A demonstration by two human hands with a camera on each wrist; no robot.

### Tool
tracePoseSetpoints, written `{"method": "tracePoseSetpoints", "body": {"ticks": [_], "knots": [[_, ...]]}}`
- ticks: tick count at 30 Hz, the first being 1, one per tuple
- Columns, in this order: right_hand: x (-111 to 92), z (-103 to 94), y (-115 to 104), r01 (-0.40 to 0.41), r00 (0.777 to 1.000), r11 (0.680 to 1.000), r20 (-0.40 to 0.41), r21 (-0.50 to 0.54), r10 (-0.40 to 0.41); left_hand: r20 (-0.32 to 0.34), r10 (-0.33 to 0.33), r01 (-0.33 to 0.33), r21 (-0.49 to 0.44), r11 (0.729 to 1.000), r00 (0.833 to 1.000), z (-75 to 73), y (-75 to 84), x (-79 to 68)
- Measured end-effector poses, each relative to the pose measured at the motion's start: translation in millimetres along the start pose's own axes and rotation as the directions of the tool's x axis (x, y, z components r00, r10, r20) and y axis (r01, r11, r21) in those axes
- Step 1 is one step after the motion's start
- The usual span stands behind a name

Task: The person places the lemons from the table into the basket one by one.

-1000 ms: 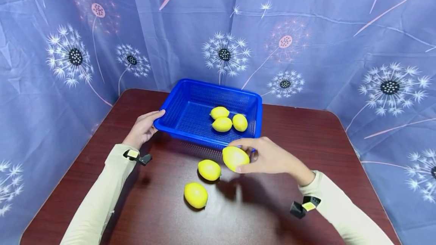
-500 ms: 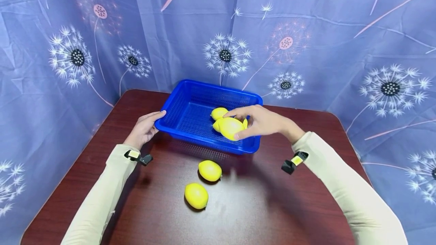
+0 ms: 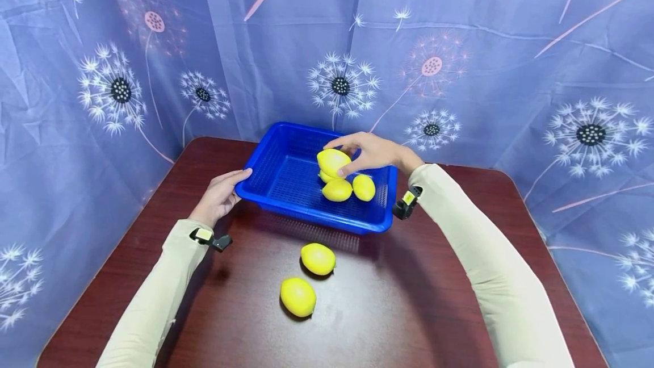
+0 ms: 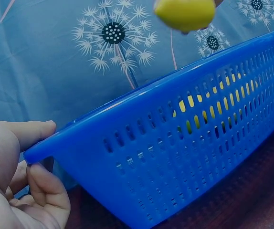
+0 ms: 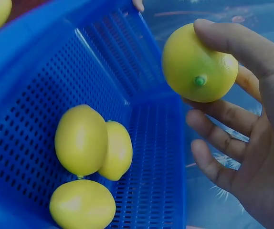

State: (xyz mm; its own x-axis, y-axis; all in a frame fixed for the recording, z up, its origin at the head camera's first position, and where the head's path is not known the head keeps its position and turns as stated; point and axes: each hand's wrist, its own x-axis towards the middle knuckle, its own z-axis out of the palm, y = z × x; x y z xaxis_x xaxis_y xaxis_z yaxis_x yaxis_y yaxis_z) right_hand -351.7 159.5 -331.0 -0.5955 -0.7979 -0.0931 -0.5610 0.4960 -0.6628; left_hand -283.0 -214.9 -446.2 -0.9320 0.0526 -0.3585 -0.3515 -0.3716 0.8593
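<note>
A blue plastic basket with slotted walls stands on the table. My left hand grips its left front corner, thumb over the rim and fingers curled below, as the left wrist view shows. Above the basket's inside, my right hand pinches a yellow lemon between thumb and fingers. In the right wrist view this held lemon shows its green stem end. Beneath it lie three more lemons on the basket floor, among them a front lemon and a right lemon; the third is mostly hidden in the head view.
Two lemons lie on the dark wooden table in front of the basket, a farther lemon and a nearer lemon. A blue dandelion-print curtain hangs behind the table and along its sides.
My right hand has carried the lemon from in front of the basket, over its front rim, to above the lemons toward the back. My left hand has kept its grip on the corner.
</note>
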Motion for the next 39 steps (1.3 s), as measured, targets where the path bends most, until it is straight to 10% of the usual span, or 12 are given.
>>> {"method": "tracePoseSetpoints", "body": {"ticks": [21,39], "knots": [[88.7,32.0,35.4,-0.21,0.974,0.978,-0.089,-0.015,0.208,-0.008,0.029,-0.029,0.0,1.0,1.0,-0.2,-3.5,-0.7],[123.6,61.1,42.3,-0.347,0.938,0.895,-0.117,-0.279,0.327,-0.033,0.029,-0.029,-0.019,0.999,0.999,-0.2,-4.6,1.6]]}}
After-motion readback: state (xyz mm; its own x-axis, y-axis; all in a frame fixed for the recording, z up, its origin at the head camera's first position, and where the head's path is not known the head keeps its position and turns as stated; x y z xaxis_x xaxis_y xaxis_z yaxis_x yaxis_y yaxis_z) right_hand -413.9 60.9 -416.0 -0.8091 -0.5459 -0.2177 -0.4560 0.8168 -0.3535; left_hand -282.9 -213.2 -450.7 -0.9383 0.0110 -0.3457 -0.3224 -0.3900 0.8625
